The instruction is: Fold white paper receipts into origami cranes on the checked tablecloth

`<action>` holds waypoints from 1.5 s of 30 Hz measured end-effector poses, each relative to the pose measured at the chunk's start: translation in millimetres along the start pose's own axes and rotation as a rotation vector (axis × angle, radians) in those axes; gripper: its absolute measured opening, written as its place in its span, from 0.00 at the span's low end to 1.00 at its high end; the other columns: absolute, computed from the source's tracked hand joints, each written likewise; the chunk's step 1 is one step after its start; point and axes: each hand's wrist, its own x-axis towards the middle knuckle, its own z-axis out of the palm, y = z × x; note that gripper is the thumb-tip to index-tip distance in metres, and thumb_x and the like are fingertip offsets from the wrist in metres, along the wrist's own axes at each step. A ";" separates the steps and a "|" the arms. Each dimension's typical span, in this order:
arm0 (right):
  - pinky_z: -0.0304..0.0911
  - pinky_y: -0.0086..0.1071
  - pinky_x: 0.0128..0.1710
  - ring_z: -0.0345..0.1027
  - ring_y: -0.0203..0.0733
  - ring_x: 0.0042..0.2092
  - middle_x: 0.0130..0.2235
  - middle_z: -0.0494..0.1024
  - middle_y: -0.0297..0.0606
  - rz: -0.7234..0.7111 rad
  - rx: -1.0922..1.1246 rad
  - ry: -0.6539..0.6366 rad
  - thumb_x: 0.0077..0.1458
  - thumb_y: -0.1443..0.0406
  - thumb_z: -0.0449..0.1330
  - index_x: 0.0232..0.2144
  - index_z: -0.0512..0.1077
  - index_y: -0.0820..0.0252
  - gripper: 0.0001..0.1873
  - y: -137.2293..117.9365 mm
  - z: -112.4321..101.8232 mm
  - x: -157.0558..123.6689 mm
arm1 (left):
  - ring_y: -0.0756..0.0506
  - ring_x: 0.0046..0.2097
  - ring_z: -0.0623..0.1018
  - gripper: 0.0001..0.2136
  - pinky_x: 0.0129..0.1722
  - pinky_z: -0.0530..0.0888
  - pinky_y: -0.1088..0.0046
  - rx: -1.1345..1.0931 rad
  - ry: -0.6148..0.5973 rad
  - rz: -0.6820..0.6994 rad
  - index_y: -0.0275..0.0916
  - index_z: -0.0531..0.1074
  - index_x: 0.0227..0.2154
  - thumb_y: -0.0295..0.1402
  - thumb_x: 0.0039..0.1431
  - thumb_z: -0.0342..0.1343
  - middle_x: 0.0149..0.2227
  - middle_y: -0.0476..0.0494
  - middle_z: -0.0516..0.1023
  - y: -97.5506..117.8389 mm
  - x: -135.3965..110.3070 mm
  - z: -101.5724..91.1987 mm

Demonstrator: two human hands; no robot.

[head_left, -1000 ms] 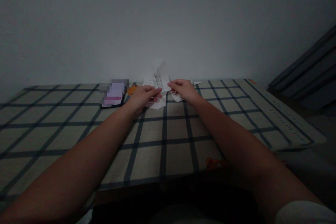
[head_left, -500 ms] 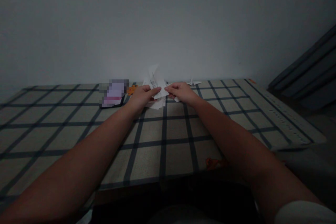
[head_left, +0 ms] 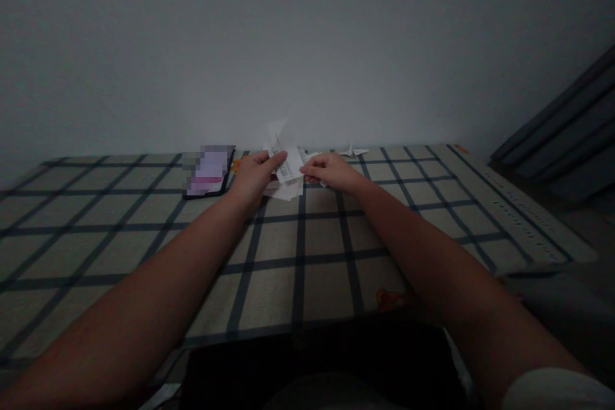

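Observation:
Between my two hands is a thin white sheet of paper (head_left: 291, 168) with printing on it, its upper part standing up and bent. My left hand (head_left: 258, 172) pinches its left side, the thumb lying on top. At the lower right edge, my right hand (head_left: 327, 170) grips the same sheet between thumb and fingers. Under and just in front of the held sheet lie more loose white papers (head_left: 287, 191). Behind my right hand sits a small folded white paper piece (head_left: 354, 152) with pointed ends.
A phone (head_left: 208, 172) with a lit, blurred screen lies left of my hands. An orange item (head_left: 237, 164) shows partly behind my left hand. The checked tablecloth (head_left: 321, 237) meets a grey wall (head_left: 307, 45). Dark striped fabric (head_left: 571, 128) hangs at the right.
The held paper has turned so that its printed side shows more. My left hand has shifted slightly left, while my right hand stays in nearly the same place.

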 end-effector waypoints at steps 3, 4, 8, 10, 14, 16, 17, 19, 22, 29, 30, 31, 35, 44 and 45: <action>0.61 0.28 0.32 0.65 0.32 0.30 0.27 0.74 0.34 0.000 0.016 -0.031 0.55 0.57 0.62 0.26 0.72 0.62 0.14 0.8 0.0 -1.2 | 0.48 0.30 0.76 0.16 0.35 0.74 0.71 -0.025 0.034 0.030 0.36 0.73 0.26 0.45 0.45 0.67 0.29 0.46 0.77 -0.1 3.7 -1.3; 0.61 0.27 0.32 0.65 0.32 0.29 0.27 0.74 0.34 -0.002 0.030 -0.045 0.55 0.58 0.62 0.26 0.72 0.62 0.13 0.8 0.2 -1.6 | 0.48 0.30 0.76 0.16 0.34 0.74 0.71 -0.027 0.035 0.023 0.37 0.72 0.25 0.45 0.44 0.67 0.29 0.46 0.77 0.6 4.0 -1.3; 0.59 0.27 0.30 0.64 0.31 0.27 0.25 0.72 0.33 0.027 0.057 -0.070 0.57 0.60 0.60 0.25 0.71 0.62 0.12 -3.1 1.1 -2.2 | 0.48 0.30 0.76 0.17 0.33 0.74 0.71 -0.024 -0.008 -0.010 0.36 0.73 0.26 0.45 0.43 0.67 0.29 0.45 0.78 3.5 0.9 -0.4; 0.59 0.27 0.29 0.63 0.31 0.27 0.25 0.72 0.33 0.027 0.071 -0.023 0.59 0.60 0.58 0.24 0.70 0.61 0.14 -6.5 1.6 -1.3 | 0.47 0.29 0.77 0.16 0.33 0.74 0.70 -0.021 -0.042 -0.026 0.36 0.74 0.26 0.44 0.43 0.68 0.29 0.44 0.78 3.4 -1.3 -0.1; 0.60 0.28 0.30 0.62 0.32 0.26 0.25 0.72 0.32 -0.003 0.106 0.105 0.58 0.61 0.58 0.25 0.69 0.60 0.12 -8.4 1.7 2.0 | 0.47 0.28 0.77 0.16 0.30 0.73 0.71 0.013 -0.138 -0.093 0.35 0.76 0.27 0.43 0.44 0.68 0.29 0.43 0.80 0.8 -4.0 0.4; 0.60 0.28 0.30 0.62 0.32 0.26 0.24 0.71 0.31 0.002 0.104 0.129 0.57 0.61 0.59 0.24 0.69 0.60 0.12 -6.8 1.4 2.9 | 0.47 0.27 0.77 0.15 0.26 0.71 0.72 0.038 -0.177 -0.133 0.35 0.76 0.27 0.43 0.44 0.68 0.29 0.42 0.79 -0.5 -4.0 0.5; 0.60 0.28 0.30 0.62 0.32 0.26 0.24 0.70 0.31 0.006 0.100 0.129 0.57 0.61 0.59 0.24 0.69 0.60 0.12 -5.9 1.4 3.0 | 0.47 0.26 0.77 0.15 0.25 0.71 0.73 0.043 -0.185 -0.142 0.36 0.76 0.27 0.43 0.45 0.68 0.29 0.42 0.79 -0.9 -3.7 0.4; 0.60 0.28 0.30 0.62 0.32 0.26 0.24 0.70 0.31 0.009 0.092 0.119 0.57 0.61 0.59 0.23 0.68 0.60 0.13 -5.0 1.7 2.4 | 0.47 0.27 0.77 0.16 0.25 0.71 0.72 0.049 -0.173 -0.128 0.36 0.76 0.28 0.44 0.46 0.67 0.30 0.41 0.80 -1.4 -3.0 -0.1; 0.61 0.28 0.30 0.63 0.32 0.27 0.25 0.71 0.32 0.009 0.092 0.110 0.57 0.62 0.59 0.22 0.67 0.60 0.13 -5.8 2.7 1.2 | 0.46 0.28 0.77 0.16 0.28 0.73 0.71 0.065 -0.139 -0.079 0.37 0.75 0.28 0.46 0.46 0.67 0.31 0.41 0.80 -1.6 -2.2 -1.0; 0.61 0.28 0.29 0.64 0.32 0.26 0.25 0.72 0.33 0.046 0.119 0.106 0.60 0.62 0.57 0.24 0.69 0.60 0.13 -5.0 2.2 4.1 | 0.48 0.28 0.76 0.15 0.28 0.71 0.72 0.091 -0.136 -0.033 0.36 0.76 0.27 0.44 0.46 0.67 0.29 0.43 0.80 -3.4 -2.2 -1.6; 0.61 0.28 0.29 0.63 0.32 0.26 0.25 0.71 0.32 0.040 0.122 0.131 0.60 0.61 0.57 0.24 0.69 0.60 0.13 -3.9 1.8 5.0 | 0.48 0.28 0.76 0.15 0.27 0.71 0.73 0.111 -0.145 -0.030 0.36 0.76 0.27 0.44 0.46 0.67 0.29 0.43 0.79 -3.5 -2.1 -1.7; 0.61 0.28 0.28 0.62 0.32 0.25 0.24 0.71 0.32 0.030 0.121 0.158 0.60 0.60 0.57 0.24 0.68 0.60 0.14 -2.8 1.4 5.8 | 0.48 0.28 0.76 0.16 0.27 0.71 0.73 0.131 -0.154 -0.031 0.36 0.76 0.28 0.44 0.46 0.67 0.29 0.43 0.79 -3.5 -2.1 -1.9; 0.59 0.27 0.27 0.61 0.31 0.24 0.24 0.70 0.31 -0.009 0.099 0.200 0.59 0.60 0.59 0.24 0.69 0.60 0.14 0.9 0.3 7.7 | 0.48 0.27 0.76 0.16 0.25 0.69 0.74 0.174 -0.153 -0.035 0.35 0.76 0.27 0.45 0.45 0.68 0.28 0.43 0.79 -3.5 -2.2 -2.0; 0.58 0.28 0.28 0.61 0.32 0.26 0.25 0.71 0.32 -0.010 0.062 0.196 0.59 0.58 0.58 0.25 0.71 0.61 0.14 1.4 -1.4 6.4 | 0.48 0.25 0.75 0.15 0.25 0.70 0.72 0.164 -0.152 -0.072 0.36 0.75 0.27 0.43 0.44 0.68 0.28 0.42 0.79 -2.8 -3.3 -0.8; 0.58 0.28 0.28 0.61 0.32 0.26 0.25 0.71 0.32 -0.017 0.062 0.194 0.58 0.58 0.58 0.25 0.71 0.61 0.14 2.1 -1.7 6.4 | 0.48 0.25 0.75 0.15 0.24 0.70 0.72 0.161 -0.152 -0.076 0.36 0.75 0.27 0.43 0.44 0.69 0.28 0.42 0.79 -2.3 -3.5 -0.6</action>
